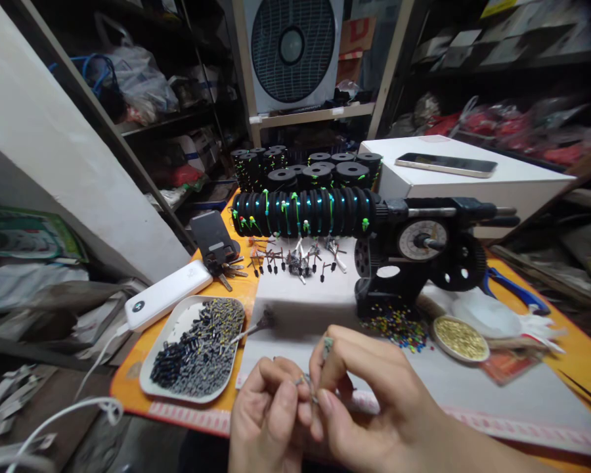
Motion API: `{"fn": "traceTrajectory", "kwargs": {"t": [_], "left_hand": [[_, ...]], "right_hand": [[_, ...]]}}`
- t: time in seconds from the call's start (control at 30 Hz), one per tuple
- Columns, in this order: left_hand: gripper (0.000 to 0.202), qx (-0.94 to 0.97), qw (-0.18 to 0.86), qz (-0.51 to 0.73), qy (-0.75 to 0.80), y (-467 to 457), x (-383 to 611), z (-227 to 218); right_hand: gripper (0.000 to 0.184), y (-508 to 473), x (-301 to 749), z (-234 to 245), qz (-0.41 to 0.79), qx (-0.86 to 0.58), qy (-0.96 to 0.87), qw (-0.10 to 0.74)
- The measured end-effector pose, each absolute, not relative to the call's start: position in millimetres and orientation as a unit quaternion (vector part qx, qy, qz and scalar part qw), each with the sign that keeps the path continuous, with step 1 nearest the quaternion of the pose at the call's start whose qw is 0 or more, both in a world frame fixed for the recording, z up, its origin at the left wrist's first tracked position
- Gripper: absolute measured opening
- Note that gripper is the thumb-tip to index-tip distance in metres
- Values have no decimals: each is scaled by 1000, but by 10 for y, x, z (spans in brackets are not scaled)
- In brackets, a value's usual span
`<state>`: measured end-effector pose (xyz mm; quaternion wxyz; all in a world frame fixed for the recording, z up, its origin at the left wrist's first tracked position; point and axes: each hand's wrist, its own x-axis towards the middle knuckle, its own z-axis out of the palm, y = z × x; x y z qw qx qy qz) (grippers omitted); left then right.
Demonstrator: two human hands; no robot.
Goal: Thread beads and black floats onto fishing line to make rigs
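Note:
My left hand [270, 414] and my right hand [369, 394] meet at the front edge of the table, fingertips pinched together. Between them is a tiny part with a thin strand, mostly hidden by the fingers. A small grey-green piece [328, 347] also shows among the fingers of my right hand. To the left of my hands stands a white tray [150, 368] full of small grey and dark cylindrical pieces. Beyond them, a winding machine [414, 243] carries a row of black foam spools [303, 211] wound with blue-green line and bright green bits.
Several black spools [352, 172] stand at the back. A white power bank [169, 295] and keys [226, 270] lie on the left. Coloured beads [398, 328], a dish [460, 338] of gold-coloured bits and blue-handled pliers [515, 289] are on the right. A phone [446, 164] rests on a white box.

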<state>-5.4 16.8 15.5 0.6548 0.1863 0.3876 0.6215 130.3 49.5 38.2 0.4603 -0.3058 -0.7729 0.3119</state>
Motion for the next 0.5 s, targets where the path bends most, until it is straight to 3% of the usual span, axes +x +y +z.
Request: {"fn": "traceTrajectory", "kwargs": {"t": [0.17,0.5], "left_hand": [[43,231,603,647,406,165,-49,54],[22,318,502,699,398,156,-72,85]], "right_hand": [[13,525,1330,422,326,-297,-768,463],[15,555,1358,452,341,-297,-782,429]]}}
